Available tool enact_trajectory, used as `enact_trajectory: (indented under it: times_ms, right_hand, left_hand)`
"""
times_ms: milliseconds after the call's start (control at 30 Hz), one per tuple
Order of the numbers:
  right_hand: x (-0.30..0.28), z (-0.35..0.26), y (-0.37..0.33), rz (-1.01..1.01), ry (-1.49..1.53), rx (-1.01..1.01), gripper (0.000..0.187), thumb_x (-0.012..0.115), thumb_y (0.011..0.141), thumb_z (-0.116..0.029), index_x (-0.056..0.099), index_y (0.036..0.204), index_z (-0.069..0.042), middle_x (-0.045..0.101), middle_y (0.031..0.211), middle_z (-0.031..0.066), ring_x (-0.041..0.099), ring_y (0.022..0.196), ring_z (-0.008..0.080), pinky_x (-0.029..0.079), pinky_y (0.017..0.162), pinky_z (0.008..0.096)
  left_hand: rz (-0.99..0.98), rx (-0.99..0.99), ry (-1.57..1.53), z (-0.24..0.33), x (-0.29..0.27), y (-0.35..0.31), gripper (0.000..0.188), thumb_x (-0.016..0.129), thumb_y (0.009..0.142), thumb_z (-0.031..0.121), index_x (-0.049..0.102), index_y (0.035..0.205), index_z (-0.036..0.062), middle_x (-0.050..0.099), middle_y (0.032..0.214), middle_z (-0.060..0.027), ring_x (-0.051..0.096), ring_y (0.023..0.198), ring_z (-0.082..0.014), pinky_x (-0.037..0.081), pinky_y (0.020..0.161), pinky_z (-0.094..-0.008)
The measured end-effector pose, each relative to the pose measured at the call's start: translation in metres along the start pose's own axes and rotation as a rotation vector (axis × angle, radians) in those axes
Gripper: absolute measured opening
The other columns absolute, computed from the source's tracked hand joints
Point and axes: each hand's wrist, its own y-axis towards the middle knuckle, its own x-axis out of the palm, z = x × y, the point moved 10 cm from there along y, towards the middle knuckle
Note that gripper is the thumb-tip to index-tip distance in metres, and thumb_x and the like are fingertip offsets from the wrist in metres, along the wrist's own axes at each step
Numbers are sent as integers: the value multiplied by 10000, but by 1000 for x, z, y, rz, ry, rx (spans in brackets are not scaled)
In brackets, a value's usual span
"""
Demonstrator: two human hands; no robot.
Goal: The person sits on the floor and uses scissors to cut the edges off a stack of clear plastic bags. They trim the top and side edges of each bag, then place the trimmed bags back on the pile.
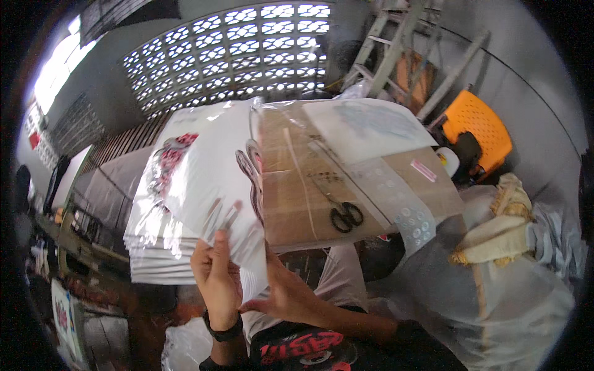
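A large white sheet [213, 164] with a clear glossy film and a red and grey print lies over a thick stack of similar sheets [161, 263]. My left hand [216, 275], with a black band at its wrist, grips the sheet's near edge, thumb on top. A blurred fingertip shows above it on the sheet. Beside it, my right hand [281, 294] is at the sheet's near right corner. Its thumb stretches toward my left wrist, and its fingers are partly hidden behind the sheet's edge.
Right of the stack, black-handled scissors [346, 217] lie on a brown cardboard surface [291, 210] under clear plastic. A translucent strip with round marks [414, 226] hangs over its near edge. An orange chair [479, 130], a ladder [390, 46] and a yellowish cloth [495, 232] are at the right.
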Motion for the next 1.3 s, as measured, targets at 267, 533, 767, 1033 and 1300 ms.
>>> enact_trajectory:
  times_ms: [267,533,767,1033,1300]
  right_hand:
    - [-146,101,34,282,346,587,341,629,885,-101,499,1182,3,620,1045,135,676,799,236,589,585,364]
    - [-279,211,109,331,10,691,524,677,769,-176,448,1215,-28,628,1001,124,662,836,211,549,580,379]
    - [-340,287,130,359,-286,605,499,674,725,-190,554,1134,71,655,1074,216,649,1004,321,497,860,379]
    - [-371,314,168,408,-346,448,505,663,734,-183,547,1170,44,633,1137,240,608,1086,360,459,947,399]
    - [-505,349,192,572,-576,474,669,738,655,-303,537,1174,68,598,1161,292,597,1095,387,464,952,406]
  left_hand:
    - [-310,480,829,5,66,70,213,644,895,147,719,1028,-1,702,1064,-177,648,1032,-208,484,869,-300]
    - [-180,186,1673,-145,11,178,752,623,802,614,545,1214,-10,604,1088,-227,586,1046,-380,496,826,-506]
    - [30,201,1711,-151,15,187,517,728,759,436,588,1064,43,614,1087,-190,583,1052,-377,493,841,-513]
    - [-159,44,1084,-175,17,216,280,706,800,174,660,965,-48,668,767,-81,597,665,-129,482,595,-276]
    - [-153,24,706,-219,133,262,135,627,861,85,651,958,-7,660,804,-68,595,658,-115,487,578,-251]
